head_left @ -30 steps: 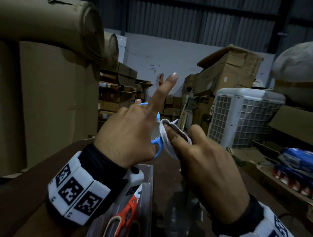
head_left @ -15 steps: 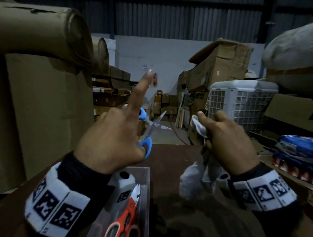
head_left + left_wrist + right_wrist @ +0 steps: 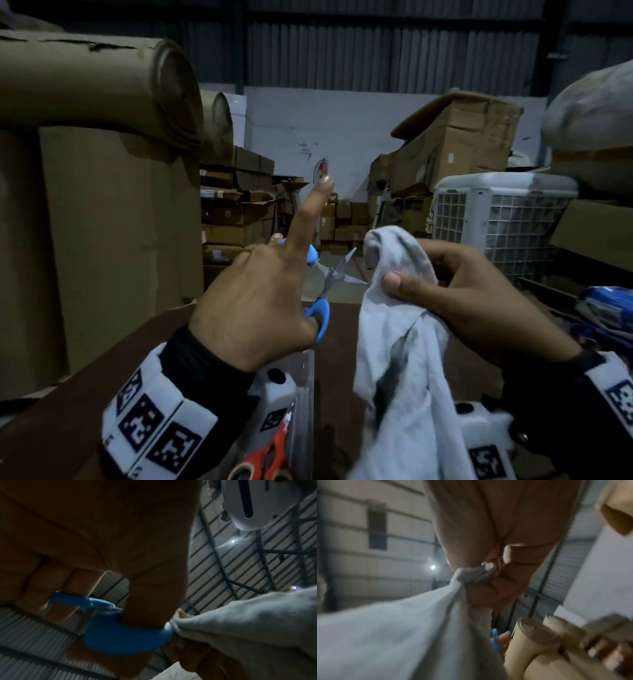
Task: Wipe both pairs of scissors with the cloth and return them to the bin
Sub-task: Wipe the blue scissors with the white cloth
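My left hand (image 3: 260,301) holds the blue-handled scissors (image 3: 325,284) through their loops, index finger pointing straight up; the blades stand spread and point right. In the left wrist view the thumb passes through the large blue loop of the scissors (image 3: 126,638). My right hand (image 3: 455,294) grips a pale grey cloth (image 3: 400,342) just right of the blade tips, most of it hanging down. The right wrist view shows the fingers bunched on the cloth (image 3: 412,628). Orange-handled scissors (image 3: 267,459) lie in the clear plastic bin (image 3: 306,404) below my left wrist.
A dark brown table (image 3: 342,359) lies under the hands. Large cardboard rolls (image 3: 102,85) and boxes stand at the left. A white grated cooler (image 3: 500,222) and stacked cartons are at the right, blue packets (image 3: 606,308) by the right edge.
The cloth came off the blades and my right hand drew it away to the right. It has now turned palm-in and lifted the cloth beside the blade tips. The blades stand spread.
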The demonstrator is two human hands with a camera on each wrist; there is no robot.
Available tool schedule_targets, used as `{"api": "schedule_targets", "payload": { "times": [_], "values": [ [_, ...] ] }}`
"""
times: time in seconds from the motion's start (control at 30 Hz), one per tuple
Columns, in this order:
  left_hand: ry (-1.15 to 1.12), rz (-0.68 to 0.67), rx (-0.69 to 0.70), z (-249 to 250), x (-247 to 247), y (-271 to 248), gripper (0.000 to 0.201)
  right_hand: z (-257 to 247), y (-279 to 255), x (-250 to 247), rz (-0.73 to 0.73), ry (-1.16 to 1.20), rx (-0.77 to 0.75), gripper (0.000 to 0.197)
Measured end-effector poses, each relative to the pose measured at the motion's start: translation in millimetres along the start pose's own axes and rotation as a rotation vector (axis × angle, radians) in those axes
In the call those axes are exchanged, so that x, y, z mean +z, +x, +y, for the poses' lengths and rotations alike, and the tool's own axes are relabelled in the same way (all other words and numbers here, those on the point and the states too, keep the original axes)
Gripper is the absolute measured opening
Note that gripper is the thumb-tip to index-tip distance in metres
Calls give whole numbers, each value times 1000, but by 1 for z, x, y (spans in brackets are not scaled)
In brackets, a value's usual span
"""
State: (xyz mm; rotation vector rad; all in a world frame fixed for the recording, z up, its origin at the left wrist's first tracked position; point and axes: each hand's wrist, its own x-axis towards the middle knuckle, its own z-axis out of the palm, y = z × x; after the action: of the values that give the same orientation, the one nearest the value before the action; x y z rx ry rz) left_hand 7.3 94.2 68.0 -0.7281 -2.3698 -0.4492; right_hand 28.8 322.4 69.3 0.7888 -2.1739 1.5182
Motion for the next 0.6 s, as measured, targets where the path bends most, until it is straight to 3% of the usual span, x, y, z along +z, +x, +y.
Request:
{"api": "schedule_targets", "payload": {
  "times": [0.2, 0.43, 0.6],
  "values": [
    [168, 96, -32, 2, 10, 1, 137, 7, 1, 17, -57, 100, 91, 20],
    [230, 175, 7, 19, 18, -3, 131, 19, 1, 40, 163, 16, -2, 12],
    [244, 215, 24, 26, 16, -6, 132, 20, 1, 41, 264, -113, -60, 22]
  ]
}}
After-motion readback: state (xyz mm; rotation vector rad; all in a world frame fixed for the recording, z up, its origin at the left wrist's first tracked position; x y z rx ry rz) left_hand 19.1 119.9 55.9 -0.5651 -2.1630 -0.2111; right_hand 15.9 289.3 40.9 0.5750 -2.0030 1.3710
